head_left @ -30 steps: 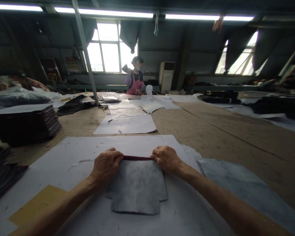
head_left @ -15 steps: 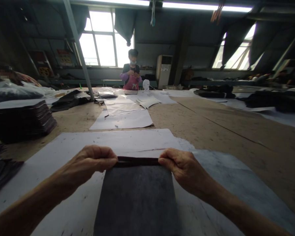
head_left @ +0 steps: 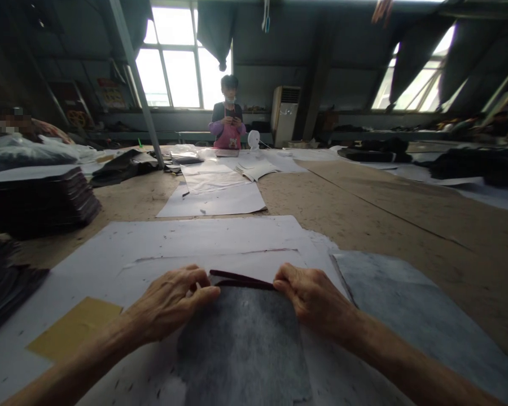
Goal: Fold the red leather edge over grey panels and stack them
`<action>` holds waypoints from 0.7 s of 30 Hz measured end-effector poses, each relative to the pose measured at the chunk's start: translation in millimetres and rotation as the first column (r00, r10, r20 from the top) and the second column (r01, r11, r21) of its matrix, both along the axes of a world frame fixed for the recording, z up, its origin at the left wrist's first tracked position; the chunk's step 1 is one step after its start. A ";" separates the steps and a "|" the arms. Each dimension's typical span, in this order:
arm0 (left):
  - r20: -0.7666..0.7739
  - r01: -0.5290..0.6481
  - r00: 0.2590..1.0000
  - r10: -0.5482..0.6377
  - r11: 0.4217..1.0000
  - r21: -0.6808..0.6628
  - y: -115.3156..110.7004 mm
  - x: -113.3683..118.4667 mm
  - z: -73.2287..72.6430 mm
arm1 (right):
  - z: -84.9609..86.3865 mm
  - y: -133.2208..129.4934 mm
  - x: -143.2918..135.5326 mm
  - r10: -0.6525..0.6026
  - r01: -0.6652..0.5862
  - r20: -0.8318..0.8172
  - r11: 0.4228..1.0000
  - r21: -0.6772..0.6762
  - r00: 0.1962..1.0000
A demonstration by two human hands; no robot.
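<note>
A dark grey sheet (head_left: pixel 245 344) with a dark maroon folded edge strip (head_left: pixel 245 283) lies over white paper in front of me. My right hand (head_left: pixel 298 285) pinches the right end of the strip between thumb and fingers. At the upper left corner, my left hand (head_left: pixel 190 296) has its thumb against the sheet and its fingers curled; a small pale thing shows between them. Near that hand the strip parts into two layers with a gap. Right of the sheet lies a blue-grey sheet (head_left: pixel 410 304).
A tan card (head_left: pixel 75 328) lies on the white paper (head_left: pixel 131 239) at left. Dark stacked pieces (head_left: pixel 38 200) stand at the left. Across the brown table (head_left: pixel 364 225) are papers, a small white fan (head_left: pixel 253 140) and a person (head_left: pixel 227 121).
My left hand has moved slightly right and its fingers have loosened from the strip, whose layers now spread at the left end. The tan card has come into view.
</note>
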State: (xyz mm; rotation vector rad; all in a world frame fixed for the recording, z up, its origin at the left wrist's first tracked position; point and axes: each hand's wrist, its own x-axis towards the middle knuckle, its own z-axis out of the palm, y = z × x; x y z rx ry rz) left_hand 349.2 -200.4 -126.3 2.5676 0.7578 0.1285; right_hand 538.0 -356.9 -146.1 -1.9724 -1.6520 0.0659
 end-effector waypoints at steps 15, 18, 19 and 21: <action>0.106 -0.121 0.986 0.126 0.991 -0.054 2.0 1.6 -11.4 | -15.0 -6.0 5.3 -0.218 0.240 -0.157 0.961 0.139 0.963; 0.263 -0.217 0.943 0.204 0.976 0.022 6.4 0.1 -14.8 | -4.0 -7.5 -1.5 -0.190 0.217 -0.170 0.963 0.160 0.967; 0.316 -0.240 0.923 0.218 0.970 0.034 8.1 -0.1 -15.9 | 3.7 -9.6 -3.3 -0.187 0.214 -0.149 0.956 0.200 0.971; 0.342 -0.224 0.916 0.211 0.974 0.001 11.5 0.7 -18.3 | 23.6 -14.6 -6.3 -0.208 0.224 -0.086 0.921 0.319 0.974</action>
